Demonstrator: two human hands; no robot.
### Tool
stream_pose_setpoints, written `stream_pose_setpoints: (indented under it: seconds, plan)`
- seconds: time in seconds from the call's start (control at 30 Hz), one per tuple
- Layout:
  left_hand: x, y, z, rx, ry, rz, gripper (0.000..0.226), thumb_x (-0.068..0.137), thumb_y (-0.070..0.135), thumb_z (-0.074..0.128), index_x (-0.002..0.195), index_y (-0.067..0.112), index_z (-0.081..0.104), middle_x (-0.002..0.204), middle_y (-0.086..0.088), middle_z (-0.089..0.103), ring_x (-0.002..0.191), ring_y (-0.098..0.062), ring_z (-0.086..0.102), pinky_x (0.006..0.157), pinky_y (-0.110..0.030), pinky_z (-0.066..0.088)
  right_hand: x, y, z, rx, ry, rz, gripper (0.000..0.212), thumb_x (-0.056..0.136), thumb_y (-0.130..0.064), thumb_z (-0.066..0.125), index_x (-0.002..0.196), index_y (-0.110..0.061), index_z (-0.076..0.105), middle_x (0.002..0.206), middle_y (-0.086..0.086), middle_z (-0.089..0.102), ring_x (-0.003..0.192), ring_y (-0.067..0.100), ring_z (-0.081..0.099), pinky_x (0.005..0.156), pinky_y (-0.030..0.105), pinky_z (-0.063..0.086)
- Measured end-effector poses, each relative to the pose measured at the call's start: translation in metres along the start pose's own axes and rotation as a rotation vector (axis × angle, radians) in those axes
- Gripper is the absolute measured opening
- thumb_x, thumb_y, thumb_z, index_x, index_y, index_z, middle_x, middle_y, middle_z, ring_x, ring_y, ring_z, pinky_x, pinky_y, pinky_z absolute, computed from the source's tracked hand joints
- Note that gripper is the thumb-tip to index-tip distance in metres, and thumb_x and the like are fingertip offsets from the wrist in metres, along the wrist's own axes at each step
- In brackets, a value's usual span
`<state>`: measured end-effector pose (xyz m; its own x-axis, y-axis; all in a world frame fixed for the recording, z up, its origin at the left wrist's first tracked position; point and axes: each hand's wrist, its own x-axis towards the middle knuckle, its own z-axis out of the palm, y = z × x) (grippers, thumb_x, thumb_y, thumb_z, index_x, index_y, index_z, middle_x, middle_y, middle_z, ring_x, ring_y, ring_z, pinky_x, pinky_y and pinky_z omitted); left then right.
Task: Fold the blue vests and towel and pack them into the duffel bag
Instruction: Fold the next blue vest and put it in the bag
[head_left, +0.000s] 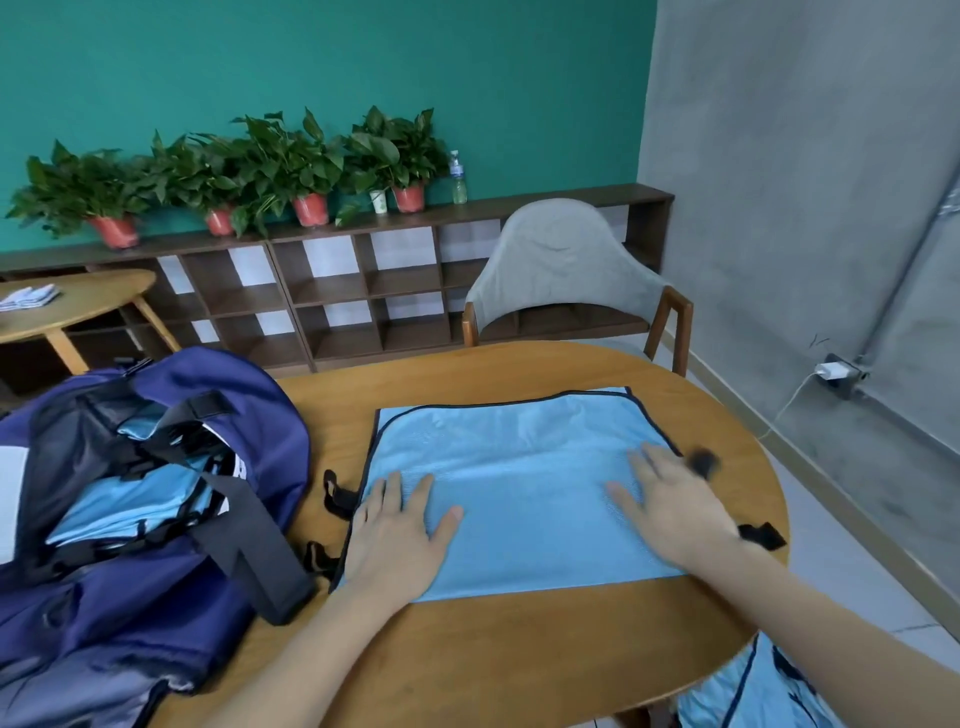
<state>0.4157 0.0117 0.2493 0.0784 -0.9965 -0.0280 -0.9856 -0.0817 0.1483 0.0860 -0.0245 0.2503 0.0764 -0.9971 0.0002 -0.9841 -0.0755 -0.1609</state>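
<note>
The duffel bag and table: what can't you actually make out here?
- Duffel bag, head view: contents mostly hidden by its straps; left side cut off by the frame edge.
- Black strap by the right hand: motion-blurred.
- Light blue fabric at the bottom edge: cut off, hidden by the table.

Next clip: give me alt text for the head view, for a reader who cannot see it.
Both hands, left hand and right hand, press flat with spread fingers on a light blue vest laid out on a wooden table. To the left, an open navy duffel bag already holds light blue fabric. A grey chair stands behind the table.
</note>
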Motion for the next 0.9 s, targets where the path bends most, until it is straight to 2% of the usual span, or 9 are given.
stream_pose_setpoints:
  seconds: [0.2, 0.3, 0.33, 0.4, 0.47, 0.57, 0.67, 0.77, 0.9]
  plan:
    - [-0.003, 0.003, -0.002, 0.049, -0.014, -0.015, 0.088, 0.087, 0.084, 0.001, 0.161, 0.036, 0.000, 0.169, -0.008, -0.003, 0.156, -0.026, -0.008, 0.125, -0.042, 0.002, 0.007, 0.025, -0.004, -0.052, -0.066, 0.085, 0.085, 0.097, -0.070, 0.006, 0.162, -0.015, 0.003, 0.169, 0.006, 0.004, 0.156, 0.024, 0.000, 0.127, 0.041, 0.004]
    - [0.005, 0.000, -0.005, 0.075, -0.043, 0.045, 0.088, 0.088, 0.084, 0.004, 0.161, 0.036, 0.001, 0.169, -0.008, -0.001, 0.156, -0.025, -0.006, 0.125, -0.042, 0.002, 0.001, 0.023, -0.007, -0.169, -0.019, 0.096, 0.084, 0.098, -0.070, 0.008, 0.159, -0.014, 0.024, 0.166, 0.006, 0.022, 0.154, 0.026, 0.012, 0.125, 0.043, 0.007]
    - [0.013, -0.003, -0.007, 0.056, -0.040, 0.092, 0.086, 0.089, 0.084, 0.007, 0.161, 0.037, 0.004, 0.169, -0.006, 0.002, 0.156, -0.025, -0.004, 0.126, -0.042, 0.004, -0.003, 0.023, -0.010, -0.236, 0.060, 0.087, 0.083, 0.099, -0.070, 0.010, 0.150, -0.014, 0.044, 0.159, 0.005, 0.037, 0.151, 0.027, 0.023, 0.124, 0.044, 0.012]
    - [0.043, -0.015, -0.013, 0.092, 0.013, 0.204, 0.080, 0.092, 0.080, 0.008, 0.159, 0.038, 0.018, 0.168, -0.004, 0.016, 0.155, -0.022, 0.007, 0.124, -0.041, 0.010, -0.009, 0.020, -0.019, -0.312, 0.249, 0.025, 0.084, 0.098, -0.070, 0.013, 0.102, -0.018, 0.079, 0.127, 0.003, 0.066, 0.129, 0.027, 0.050, 0.114, 0.045, 0.029]
    - [0.081, -0.028, -0.023, 0.275, 0.141, 0.205, 0.081, 0.096, 0.072, -0.003, 0.156, 0.031, 0.033, 0.162, -0.006, 0.031, 0.152, -0.026, 0.018, 0.122, -0.043, 0.014, -0.010, 0.015, -0.028, -0.349, 0.352, -0.022, 0.088, 0.096, -0.071, 0.009, 0.059, -0.021, 0.072, 0.084, -0.005, 0.069, 0.094, 0.020, 0.058, 0.093, 0.039, 0.040]
    - [0.113, -0.026, -0.037, 0.393, 0.185, -0.002, 0.063, 0.106, 0.050, 0.013, 0.158, 0.019, 0.028, 0.163, -0.015, 0.026, 0.152, -0.036, 0.014, 0.122, -0.050, 0.012, -0.001, 0.010, -0.032, -0.276, 0.389, -0.114, 0.085, 0.097, -0.069, 0.006, 0.045, -0.020, 0.052, 0.054, -0.009, 0.049, 0.070, 0.014, 0.046, 0.077, 0.036, 0.043]
    - [0.105, 0.003, -0.031, 0.154, 0.196, -0.016, 0.060, 0.106, 0.051, 0.020, 0.156, 0.022, 0.035, 0.164, -0.012, 0.026, 0.153, -0.033, 0.013, 0.124, -0.049, 0.011, 0.015, 0.008, -0.025, -0.056, 0.243, -0.254, 0.070, 0.098, -0.069, 0.018, 0.070, -0.023, 0.062, 0.089, -0.012, 0.062, 0.090, 0.007, 0.049, 0.089, 0.030, 0.044]
    - [0.089, 0.027, -0.012, 0.059, 0.040, -0.026, 0.073, 0.098, 0.071, 0.016, 0.159, 0.032, 0.024, 0.167, -0.011, 0.014, 0.154, -0.036, 0.006, 0.123, -0.053, 0.004, 0.026, 0.002, -0.017, 0.004, 0.065, -0.340, 0.053, 0.098, -0.065, 0.038, 0.128, -0.027, 0.061, 0.145, -0.011, 0.047, 0.136, 0.009, 0.039, 0.113, 0.026, 0.029]
    - [0.097, 0.028, -0.002, 0.044, -0.047, -0.024, 0.083, 0.090, 0.082, 0.007, 0.160, 0.038, 0.013, 0.168, -0.011, 0.008, 0.153, -0.037, 0.001, 0.122, -0.056, 0.002, 0.025, -0.001, -0.003, 0.073, 0.036, -0.334, 0.067, 0.096, -0.071, 0.032, 0.151, -0.033, 0.037, 0.159, -0.015, 0.030, 0.147, 0.005, 0.023, 0.121, 0.028, 0.014]
